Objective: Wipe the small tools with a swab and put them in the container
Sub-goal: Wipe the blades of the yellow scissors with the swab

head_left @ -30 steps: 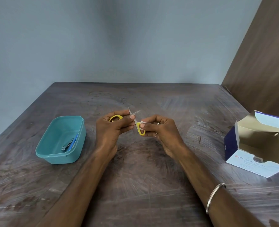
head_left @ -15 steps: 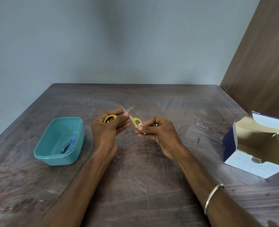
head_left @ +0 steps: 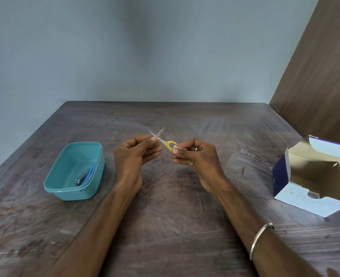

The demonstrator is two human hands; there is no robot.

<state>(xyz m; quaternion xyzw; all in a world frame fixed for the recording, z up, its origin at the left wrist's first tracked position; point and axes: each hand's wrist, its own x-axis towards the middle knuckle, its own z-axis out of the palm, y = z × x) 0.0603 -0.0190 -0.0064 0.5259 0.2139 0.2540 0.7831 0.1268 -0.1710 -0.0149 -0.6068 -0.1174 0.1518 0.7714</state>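
Small scissors point(head_left: 166, 141) with yellow handles and spread blades hang above the middle of the table. My left hand point(head_left: 134, 154) grips them near the blades, hiding one handle loop. My right hand point(head_left: 195, 156) pinches a small white swab point(head_left: 178, 147) against the visible yellow loop. A teal container point(head_left: 73, 188) stands on the table to the left of my left hand. Inside it lie a metal nail clipper point(head_left: 82, 177) and a blue tool point(head_left: 91, 173).
An open cardboard box of alcohol swabs point(head_left: 312, 176) lies at the right side of the dark wooden table point(head_left: 175, 226). A brown wooden panel point(head_left: 320, 76) rises at the back right. A metal bangle point(head_left: 260, 239) sits on my right wrist.
The scissors tilted and the left yellow loop slipped behind my left hand. My right hand with the swab slid along the other loop.
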